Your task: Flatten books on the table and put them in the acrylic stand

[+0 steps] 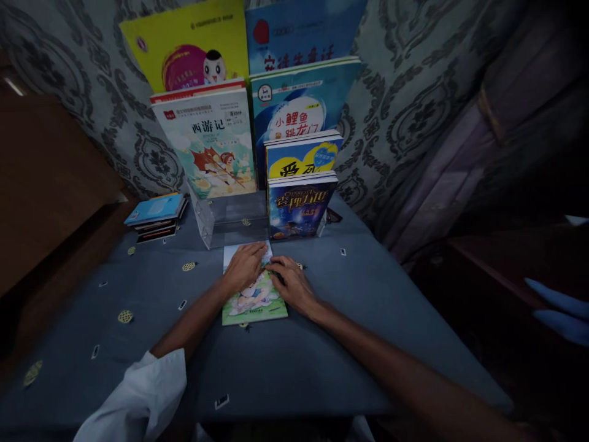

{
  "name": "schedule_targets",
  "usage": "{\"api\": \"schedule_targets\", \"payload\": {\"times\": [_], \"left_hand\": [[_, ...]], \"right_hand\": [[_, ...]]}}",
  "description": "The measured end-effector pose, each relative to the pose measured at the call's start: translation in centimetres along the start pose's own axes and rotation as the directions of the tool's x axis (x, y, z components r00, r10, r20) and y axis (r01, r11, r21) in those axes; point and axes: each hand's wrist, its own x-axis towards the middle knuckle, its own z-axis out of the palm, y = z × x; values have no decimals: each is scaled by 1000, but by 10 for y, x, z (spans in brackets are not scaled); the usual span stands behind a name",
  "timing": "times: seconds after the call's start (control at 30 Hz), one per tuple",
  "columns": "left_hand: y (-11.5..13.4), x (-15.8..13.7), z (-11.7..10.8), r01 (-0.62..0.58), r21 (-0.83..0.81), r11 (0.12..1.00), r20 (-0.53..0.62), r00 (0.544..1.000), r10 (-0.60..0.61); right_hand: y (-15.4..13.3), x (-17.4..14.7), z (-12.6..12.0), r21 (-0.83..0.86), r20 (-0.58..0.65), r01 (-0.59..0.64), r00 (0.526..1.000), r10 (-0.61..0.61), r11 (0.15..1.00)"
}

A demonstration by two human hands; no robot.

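Observation:
A thin picture book [257, 304] with a green and pale blue illustrated cover lies flat on the cloth-covered table. My left hand [246, 266] rests palm-down across its upper part, fingers stretched towards the top right, hiding much of the cover. At the book's right edge is my right hand [293, 283], its fingertips on the cover near my left fingers and its thumb apart. Neither hand is closed round anything. Just beyond the book stands a clear book rack [205, 216]; its right column holds a dark blue book [301, 209] in front.
Taller books stand in the rack, among them a white-covered book [209, 144], a yellow book [184, 37] and a teal book [306, 92]. A small stack of books [156, 212] lies to the left. Patterned curtain [405, 80] hangs behind the table [368, 344].

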Motion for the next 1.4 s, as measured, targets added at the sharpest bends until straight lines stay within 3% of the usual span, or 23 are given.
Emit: {"api": "schedule_targets", "payload": {"times": [0.27, 0.5, 0.8, 0.93, 1.1, 1.4], "left_hand": [[-3, 7, 2, -34, -38, 999, 6, 999, 34], [-11, -3, 5, -18, -55, 998, -17, 1000, 18], [-37, -55, -11, 208, -57, 977, -107, 971, -213], [-40, -60, -11, 232, -82, 969, -124, 963, -241], [-40, -59, -5, 264, -95, 960, -118, 954, -275], [-40, -61, 0, 273, -71, 959, -129, 951, -281]], "right_hand": [[-2, -2, 2, -57, 3, 19, 1000, -19, 998], [-3, -2, 2, -106, 11, 46, 999, -45, 993], [7, 4, 5, -149, 47, 66, 997, -60, 987], [24, 29, 6, -167, 141, 127, 985, -104, 978], [39, 46, 7, -102, 144, 113, 985, -97, 988], [15, 11, -9, -34, 196, 155, 970, -145, 987]]}}
